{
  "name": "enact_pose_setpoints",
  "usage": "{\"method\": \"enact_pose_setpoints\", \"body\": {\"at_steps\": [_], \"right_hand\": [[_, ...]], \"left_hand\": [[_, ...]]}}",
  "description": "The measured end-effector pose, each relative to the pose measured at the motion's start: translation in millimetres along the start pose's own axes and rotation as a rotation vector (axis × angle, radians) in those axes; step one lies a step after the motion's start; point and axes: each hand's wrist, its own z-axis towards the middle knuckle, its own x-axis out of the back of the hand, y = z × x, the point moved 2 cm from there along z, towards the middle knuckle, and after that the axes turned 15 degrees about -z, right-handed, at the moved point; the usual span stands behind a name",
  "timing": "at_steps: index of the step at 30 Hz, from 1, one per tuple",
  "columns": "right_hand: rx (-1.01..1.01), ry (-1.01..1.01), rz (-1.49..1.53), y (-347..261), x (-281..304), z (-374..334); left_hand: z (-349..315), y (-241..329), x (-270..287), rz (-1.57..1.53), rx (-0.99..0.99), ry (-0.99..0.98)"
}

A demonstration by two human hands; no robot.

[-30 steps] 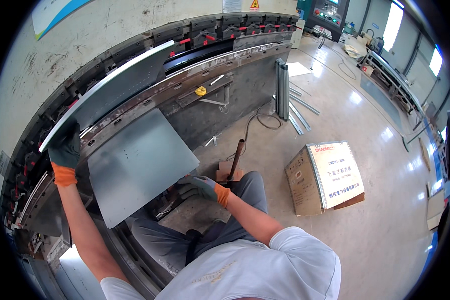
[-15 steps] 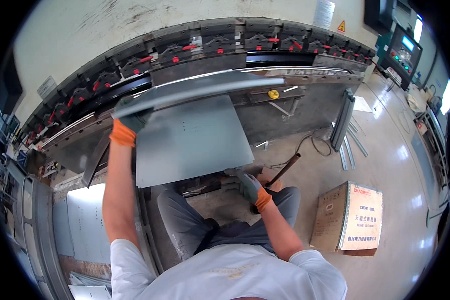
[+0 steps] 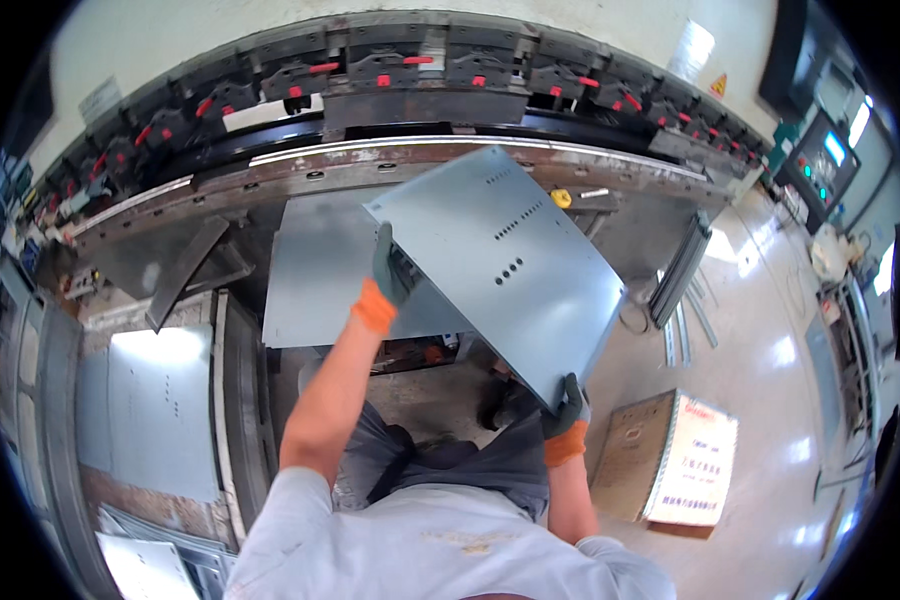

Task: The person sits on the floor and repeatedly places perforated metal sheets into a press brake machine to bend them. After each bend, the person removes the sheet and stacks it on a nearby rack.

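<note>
A grey sheet metal panel [image 3: 560, 270] with rows of punched holes hangs tilted before me, in both hands. My left hand [image 3: 390, 268], in a dark green glove with an orange cuff, is closed on its left edge; some of the fingers are hidden behind the sheet. At the panel's lowest corner my right hand [image 3: 567, 408], gloved the same way, grips the edge with the thumb on top. Behind and below the held panel lies another flat metal sheet [image 3: 315, 260], partly covered by it.
A press brake [image 3: 425, 110] with red-levered clamps spans the far side. More cut sheets [image 3: 160, 410] lie at the left. On the floor at right stands a cardboard box [image 3: 635, 450], with metal strips [image 3: 675, 330] beyond it. A yellow tape measure [image 3: 561, 198] rests beside the bed.
The panel has come off the machine bed toward me and turned, its punched face now showing. My right hand has left the lower sheet's edge and taken hold of the panel's corner.
</note>
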Motion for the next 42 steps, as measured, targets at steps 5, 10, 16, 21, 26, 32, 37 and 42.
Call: {"method": "enact_pose_setpoints", "body": {"at_steps": [5, 10, 16, 21, 26, 32, 37, 42], "right_hand": [[0.142, -0.102, -0.09, -31.7, 23.6, -3.8], [0.185, -0.293, -0.369, -39.7, 1.7, 17.0], [0.167, -0.575, -0.419, -60.2, -96.0, 137.9], [0.171, -0.596, -0.62, -78.8, -117.3, 236.9], [0.067, -0.544, -0.47, -103.5, -147.8, 255.0], [0.127, -0.606, -0.415, -107.0, -146.5, 264.1], [0.168, -0.627, -0.417, -107.9, -146.7, 266.7], [0.131, -0.622, -0.442, -113.4, -151.1, 260.8]], "left_hand": [[-20.1, 16.2, 29.2, 0.149, -0.155, 0.23], [-108.3, 60.3, 61.2, 0.102, -0.388, 0.265], [-114.3, 105.0, 67.9, 0.165, -0.472, 0.334], [-83.0, 102.6, 68.1, 0.197, -0.374, 0.274], [-58.3, 90.1, 74.4, 0.102, -0.351, 0.304], [-44.4, 75.5, 77.6, -0.011, -0.329, 0.355], [-44.0, 71.5, 81.6, 0.05, -0.328, 0.356], [-42.4, 71.9, 78.0, 0.002, -0.356, 0.372]]}}
